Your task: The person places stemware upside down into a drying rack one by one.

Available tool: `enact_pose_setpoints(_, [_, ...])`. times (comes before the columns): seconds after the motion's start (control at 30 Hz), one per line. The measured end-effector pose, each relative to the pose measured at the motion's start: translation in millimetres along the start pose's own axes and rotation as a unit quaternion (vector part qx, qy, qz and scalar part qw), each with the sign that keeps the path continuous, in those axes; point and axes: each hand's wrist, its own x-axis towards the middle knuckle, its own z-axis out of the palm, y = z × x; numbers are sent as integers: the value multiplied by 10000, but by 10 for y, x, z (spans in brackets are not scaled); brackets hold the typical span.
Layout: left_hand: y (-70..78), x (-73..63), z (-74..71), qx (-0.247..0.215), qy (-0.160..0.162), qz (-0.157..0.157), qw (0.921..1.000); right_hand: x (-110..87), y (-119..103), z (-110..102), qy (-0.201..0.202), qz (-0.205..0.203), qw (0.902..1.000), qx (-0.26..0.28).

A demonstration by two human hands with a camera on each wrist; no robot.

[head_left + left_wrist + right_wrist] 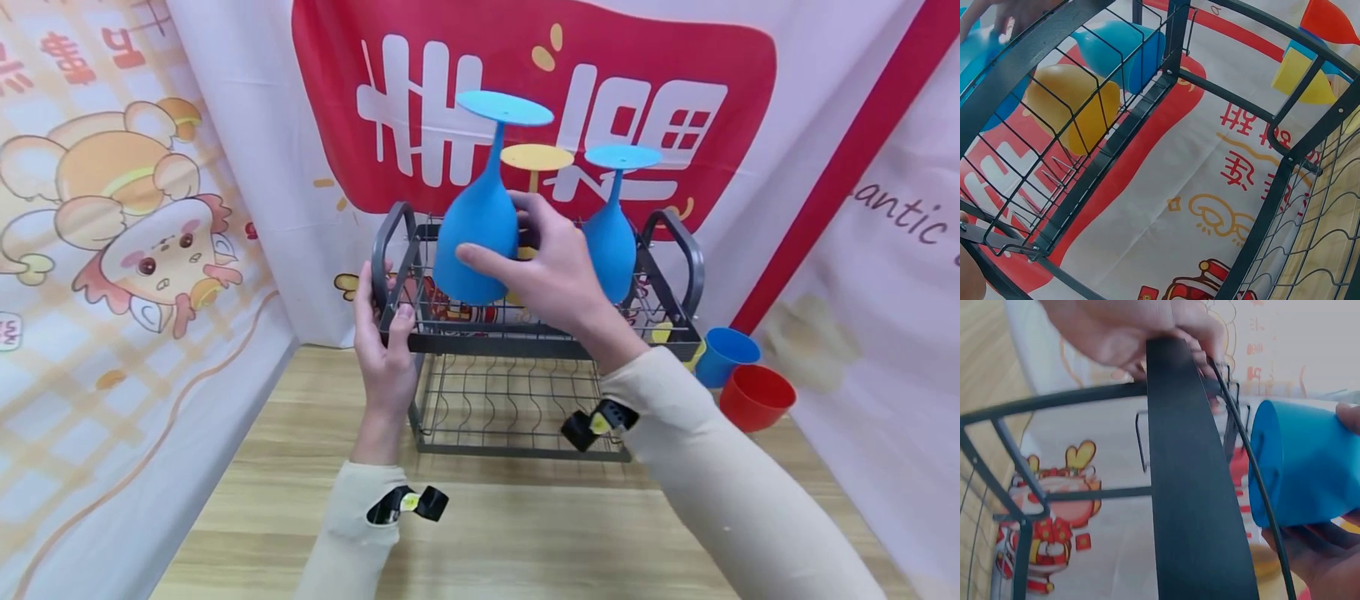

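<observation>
My right hand (pixel 555 271) holds an upside-down blue goblet (pixel 472 225) by its bowl, over the left part of the upper tier of a dark metal dish rack (pixel 487 344). The goblet tilts slightly, its light-blue foot uppermost. My left hand (pixel 386 362) grips the rack's left end frame, its thumb on the front corner. Another blue goblet (pixel 611 242) stands inverted in the upper tier to the right. Between them is a yellow goblet (pixel 1069 94), mostly hidden by my right hand in the head view. In the right wrist view, the held goblet's rim (pixel 1267 462) shows beside the rack's wires.
At the rack's right side stand a blue cup (pixel 726 354) and a red cup (pixel 759 398), with a yellow one (pixel 696 357) partly hidden behind the rack. The wavy-wired lower tier (pixel 517 400) sits above the wooden table (pixel 525 533). Printed cloth (pixel 330 275) hangs behind.
</observation>
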Motion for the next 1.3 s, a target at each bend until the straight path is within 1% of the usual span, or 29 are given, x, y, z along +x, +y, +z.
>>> enact_pose_setpoints(0.2, [14, 27, -12, -37, 55, 52, 10000, 154, -104, 252, 135, 108, 9999, 1])
enact_pose_setpoints(0.3, [20, 35, -29, -39, 94, 77, 9999, 244, -130, 349, 150, 203, 9996, 124])
enact_pose_setpoints(0.4, [25, 34, -39, -34, 117, 36, 9999, 316, -142, 434, 132, 298, 9993, 167])
enact_pose_setpoints(0.6, [42, 27, -36, -19, 132, -58, 9999, 339, -107, 574, -14, 352, 9992, -170])
enact_pose_setpoints(0.83, [50, 16, -16, 41, 136, -95, 9999, 317, -91, 588, -349, 765, 9937, -739])
enact_pose_setpoints(0.97, [38, 11, -10, 71, 135, -107, 9998, 318, -73, 596, -495, 954, 9899, -928])
enact_pose_setpoints(1.13, [23, 5, 4, 22, 74, -153, 9999, 322, -47, 586, -520, 1113, 9873, -1011])
enact_pose_setpoints(1.3, [6, 5, 20, -57, 23, -137, 9999, 322, -32, 571, -419, 1212, 9865, -1014])
